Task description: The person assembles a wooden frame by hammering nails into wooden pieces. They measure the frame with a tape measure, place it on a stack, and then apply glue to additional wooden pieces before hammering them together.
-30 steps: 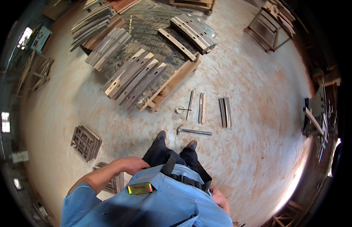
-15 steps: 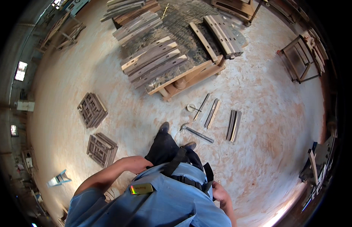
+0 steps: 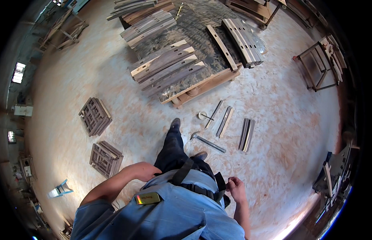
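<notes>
My left hand (image 3: 145,171) rests at my left hip beside the dark trousers; its fingertips are hidden there. Off my right side, near the hanging black strap (image 3: 220,182), my right hand (image 3: 236,189) is raised with its fingers curled closed. Whether anything small is inside them does not show. On the floor ahead of my feet lies a hammer (image 3: 210,143) with a dark handle. Beyond it stands a small round pot (image 3: 202,115) with a stick across it. Thin wood strips (image 3: 224,122) lie beside the pot, and a bundle of strips (image 3: 246,135) is farther right.
Ahead stands a low workbench (image 3: 186,89) bearing mortised wooden bars (image 3: 166,64) and a stack of bars (image 3: 242,42). Two stacks of wooden lattice panels (image 3: 95,117) (image 3: 106,159) sit on the floor to the left. A metal-framed rack (image 3: 318,66) stands at the far right.
My right hand has moved up and outward from my waist. My left foot has stepped forward, the leg stretching toward the workbench. The left hand has barely moved.
</notes>
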{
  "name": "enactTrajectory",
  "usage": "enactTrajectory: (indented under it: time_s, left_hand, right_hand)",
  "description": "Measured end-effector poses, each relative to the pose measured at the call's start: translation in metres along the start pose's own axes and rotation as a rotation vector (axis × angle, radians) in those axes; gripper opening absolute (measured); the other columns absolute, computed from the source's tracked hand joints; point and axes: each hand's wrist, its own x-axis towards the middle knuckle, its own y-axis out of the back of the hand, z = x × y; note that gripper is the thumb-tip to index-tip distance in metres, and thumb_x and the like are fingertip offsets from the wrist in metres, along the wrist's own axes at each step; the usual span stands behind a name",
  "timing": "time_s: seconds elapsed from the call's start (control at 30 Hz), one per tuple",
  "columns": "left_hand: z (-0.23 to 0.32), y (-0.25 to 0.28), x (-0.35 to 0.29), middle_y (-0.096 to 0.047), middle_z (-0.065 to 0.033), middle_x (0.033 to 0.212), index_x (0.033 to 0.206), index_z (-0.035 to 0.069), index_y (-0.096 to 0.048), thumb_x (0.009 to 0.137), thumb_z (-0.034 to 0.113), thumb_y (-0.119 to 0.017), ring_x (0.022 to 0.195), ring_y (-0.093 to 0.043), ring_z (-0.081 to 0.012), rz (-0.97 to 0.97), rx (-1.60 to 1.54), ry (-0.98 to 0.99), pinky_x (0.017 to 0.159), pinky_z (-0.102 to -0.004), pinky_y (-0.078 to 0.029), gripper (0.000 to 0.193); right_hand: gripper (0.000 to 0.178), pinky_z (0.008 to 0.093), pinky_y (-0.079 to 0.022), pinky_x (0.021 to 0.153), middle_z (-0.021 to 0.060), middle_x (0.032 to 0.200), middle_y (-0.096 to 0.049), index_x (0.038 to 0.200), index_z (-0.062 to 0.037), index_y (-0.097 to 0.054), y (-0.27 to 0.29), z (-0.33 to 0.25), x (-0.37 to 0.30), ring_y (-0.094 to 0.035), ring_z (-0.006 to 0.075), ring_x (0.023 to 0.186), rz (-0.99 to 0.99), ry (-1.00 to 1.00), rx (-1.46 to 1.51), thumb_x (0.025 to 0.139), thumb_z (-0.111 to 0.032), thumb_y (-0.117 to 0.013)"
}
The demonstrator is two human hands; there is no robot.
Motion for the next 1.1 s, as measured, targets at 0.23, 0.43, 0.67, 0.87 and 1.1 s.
enactTrajectory:
  time_s: [0.23,0.43,0.67,0.87,1.1]
  left_hand:
    - [-0.112,0.117,0.041,-0.068,-0.0183,0.109,0.128,0.002,-0.057,0.089,0.023,-0.060,0.101,-0.066,-0.0315,0.776,-0.409,-0.055,0.089,-0.0363,-0.050,0.044]
    - [-0.166,0.211,0.055,-0.063,-0.0220,0.116,0.127,0.000,-0.056,0.089,0.023,-0.060,0.107,-0.061,-0.0372,1.027,-0.237,0.178,0.094,-0.0445,-0.047,0.045]
    - [-0.206,0.200,0.089,-0.056,-0.0239,0.127,0.132,-0.001,-0.051,0.089,0.025,-0.063,0.114,-0.058,-0.0371,1.065,-0.312,0.204,0.094,-0.0443,-0.048,0.052]
    - [-0.210,0.214,0.111,-0.058,-0.0143,0.119,0.138,0.000,-0.043,0.092,0.027,-0.063,0.104,-0.060,-0.0243,0.816,-1.388,0.084,0.083,-0.0383,-0.054,0.057]
    - [-0.211,0.228,0.116,-0.062,-0.0061,0.104,0.122,0.007,-0.052,0.093,0.026,-0.063,0.090,-0.063,-0.0187,0.696,-1.680,-0.022,0.075,-0.0346,-0.053,0.037]
  right_hand:
    - [0.019,0.0278,-0.051,0.059,0.0058,0.077,-0.064,0.099,-0.0011,-0.061,-0.056,-0.051,0.002,-0.059,0.0122,0.064,0.158,-0.051,0.003,0.095,-0.020,-0.062]
    - [0.028,0.0273,-0.053,0.062,0.0086,0.082,-0.067,0.109,0.0021,-0.061,-0.098,-0.090,0.022,-0.062,0.0128,0.070,0.202,-0.092,-0.079,0.094,-0.021,-0.062]
    - [0.025,0.0285,-0.051,0.071,0.0081,0.087,-0.068,0.109,0.0019,-0.062,-0.136,-0.120,0.031,-0.063,0.0139,0.078,0.215,-0.164,0.002,0.094,-0.019,-0.061]
    - [0.026,0.0293,-0.049,0.081,0.0074,0.090,-0.068,0.105,0.0031,-0.064,-0.159,-0.146,0.031,-0.062,0.0146,0.086,0.218,-0.124,-0.127,0.093,-0.020,-0.063]
    - [0.026,0.0289,-0.051,0.070,0.0085,0.087,-0.067,0.108,0.0031,-0.063,-0.161,-0.163,0.052,-0.062,0.0137,0.078,0.210,-0.142,-0.082,0.093,-0.019,-0.061]
